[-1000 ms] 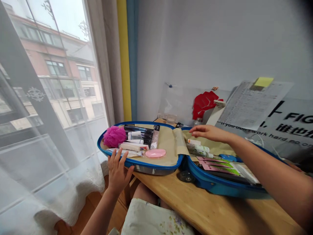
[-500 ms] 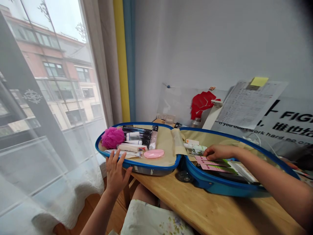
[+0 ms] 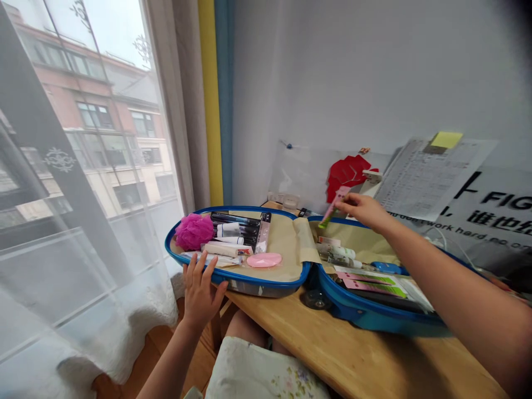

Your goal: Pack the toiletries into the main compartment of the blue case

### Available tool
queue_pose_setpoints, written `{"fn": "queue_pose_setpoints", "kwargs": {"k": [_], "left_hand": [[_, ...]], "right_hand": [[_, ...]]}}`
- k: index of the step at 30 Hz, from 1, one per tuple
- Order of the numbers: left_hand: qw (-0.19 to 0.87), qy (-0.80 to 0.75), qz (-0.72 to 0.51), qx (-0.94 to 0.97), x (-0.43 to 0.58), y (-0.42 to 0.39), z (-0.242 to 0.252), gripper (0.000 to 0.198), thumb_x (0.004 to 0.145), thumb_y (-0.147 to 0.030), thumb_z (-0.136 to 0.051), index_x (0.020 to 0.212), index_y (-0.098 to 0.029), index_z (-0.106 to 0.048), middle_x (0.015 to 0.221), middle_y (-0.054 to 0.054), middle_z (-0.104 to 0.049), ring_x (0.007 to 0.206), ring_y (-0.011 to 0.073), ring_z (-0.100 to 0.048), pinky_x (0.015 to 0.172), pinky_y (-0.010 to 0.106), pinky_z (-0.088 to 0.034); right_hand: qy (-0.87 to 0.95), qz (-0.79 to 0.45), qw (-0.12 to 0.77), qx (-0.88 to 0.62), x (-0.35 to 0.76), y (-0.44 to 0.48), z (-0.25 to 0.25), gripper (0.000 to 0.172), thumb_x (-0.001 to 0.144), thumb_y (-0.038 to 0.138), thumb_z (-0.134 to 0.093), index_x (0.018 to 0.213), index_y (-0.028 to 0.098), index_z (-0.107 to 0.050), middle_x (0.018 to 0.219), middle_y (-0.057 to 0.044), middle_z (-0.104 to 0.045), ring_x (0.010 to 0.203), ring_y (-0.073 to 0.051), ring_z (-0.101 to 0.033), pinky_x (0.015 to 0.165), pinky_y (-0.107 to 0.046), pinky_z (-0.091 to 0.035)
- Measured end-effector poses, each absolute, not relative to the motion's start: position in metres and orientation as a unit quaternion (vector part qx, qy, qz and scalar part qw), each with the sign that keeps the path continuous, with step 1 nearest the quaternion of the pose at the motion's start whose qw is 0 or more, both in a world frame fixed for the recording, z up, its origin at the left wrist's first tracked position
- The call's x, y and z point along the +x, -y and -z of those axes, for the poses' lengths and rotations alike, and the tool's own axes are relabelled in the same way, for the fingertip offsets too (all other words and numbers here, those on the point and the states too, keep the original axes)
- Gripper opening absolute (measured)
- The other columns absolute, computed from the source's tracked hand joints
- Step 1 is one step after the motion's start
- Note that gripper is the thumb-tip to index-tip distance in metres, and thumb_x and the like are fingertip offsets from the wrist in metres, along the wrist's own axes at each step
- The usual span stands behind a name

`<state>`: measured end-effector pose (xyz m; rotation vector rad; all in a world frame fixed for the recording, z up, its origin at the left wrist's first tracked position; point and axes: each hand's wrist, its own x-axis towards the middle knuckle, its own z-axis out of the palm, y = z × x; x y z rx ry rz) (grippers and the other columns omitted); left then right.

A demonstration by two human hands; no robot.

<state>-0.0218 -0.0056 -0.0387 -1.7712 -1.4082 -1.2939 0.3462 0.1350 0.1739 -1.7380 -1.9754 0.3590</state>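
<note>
A small blue suitcase [image 3: 266, 287] lies spread wide on the wooden table. On the rim of its left half rests my left hand [image 3: 200, 291], fingers spread. Inside that half are a magenta bath puff [image 3: 194, 232], a black pack [image 3: 245, 224], white tubes [image 3: 228, 230] and a pink oval soap box [image 3: 265, 260]. My right hand [image 3: 363, 209] pinches a slim pink-and-green packet [image 3: 331, 209] above the back rim of the right half. Similar pink-and-green packets [image 3: 369, 281] lie below it, beside small clear bottles [image 3: 343, 257] and a blue item [image 3: 387, 268].
The wooden table [image 3: 332, 349] runs along the wall. Behind the suitcase stand a small clear jar [image 3: 290, 201] and a white post with clipped papers [image 3: 432, 177]. To the left hangs a sheer curtain [image 3: 103, 288] before the window.
My right hand has risen out of the suitcase's right half with one pink-and-green packet, now tilted upright. The bottles and blue item there show more. My left hand stays on the rim.
</note>
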Motion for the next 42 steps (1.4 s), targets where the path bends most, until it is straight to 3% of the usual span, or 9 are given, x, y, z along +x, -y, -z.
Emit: {"fn": "queue_pose_setpoints", "kwargs": {"k": [3,9,23,34,42], "left_hand": [[0.264,0.52,0.482,-0.654,-0.022,0.005,0.038,0.059,0.091,-0.033,-0.048,0.145,-0.021,-0.03,0.149,0.015,-0.034,0.141,0.0321,-0.021,0.113,0.053,-0.017],[0.257,0.523,0.481,-0.655,-0.021,0.006,0.038,0.06,0.09,-0.033,-0.049,0.146,-0.021,-0.029,0.15,0.015,-0.033,0.142,0.0322,-0.021,0.113,0.053,-0.018],[0.261,0.534,0.47,-0.653,-0.023,0.005,0.042,0.059,0.089,-0.034,-0.049,0.144,-0.019,-0.032,0.149,0.016,-0.034,0.142,0.0325,-0.02,0.113,0.053,-0.017],[0.253,0.54,0.468,-0.653,-0.022,0.006,0.042,0.058,0.09,-0.034,-0.048,0.144,-0.019,-0.033,0.148,0.016,-0.034,0.142,0.0327,-0.02,0.113,0.054,-0.018],[0.254,0.535,0.472,-0.653,-0.023,0.006,0.041,0.058,0.09,-0.033,-0.048,0.144,-0.02,-0.032,0.149,0.016,-0.034,0.142,0.0325,-0.02,0.113,0.054,-0.017]], "right_hand": [[0.715,-0.207,0.25,-0.619,0.297,-0.142,-0.172,0.027,0.094,0.034,-0.042,0.106,0.014,-0.055,0.099,-0.007,-0.065,0.075,-0.008,-0.059,0.069,-0.023,-0.048],[0.716,-0.305,0.157,-0.608,0.207,-0.155,-0.134,0.029,0.09,0.039,-0.052,0.103,0.013,-0.06,0.094,-0.003,-0.064,0.075,-0.009,-0.061,0.067,-0.027,-0.053],[0.735,-0.228,0.01,-0.639,0.169,-0.173,-0.098,0.031,0.091,0.04,-0.051,0.109,0.016,-0.059,0.107,-0.006,-0.062,0.09,-0.013,-0.061,0.078,-0.033,-0.053],[0.739,-0.205,0.043,-0.64,0.172,-0.172,-0.101,0.032,0.09,0.04,-0.052,0.11,0.016,-0.059,0.107,-0.006,-0.062,0.091,-0.014,-0.061,0.08,-0.035,-0.052],[0.73,-0.243,0.134,-0.624,0.227,-0.17,-0.141,0.033,0.092,0.04,-0.05,0.112,0.015,-0.056,0.095,-0.003,-0.063,0.074,-0.01,-0.06,0.066,-0.027,-0.052]]}}
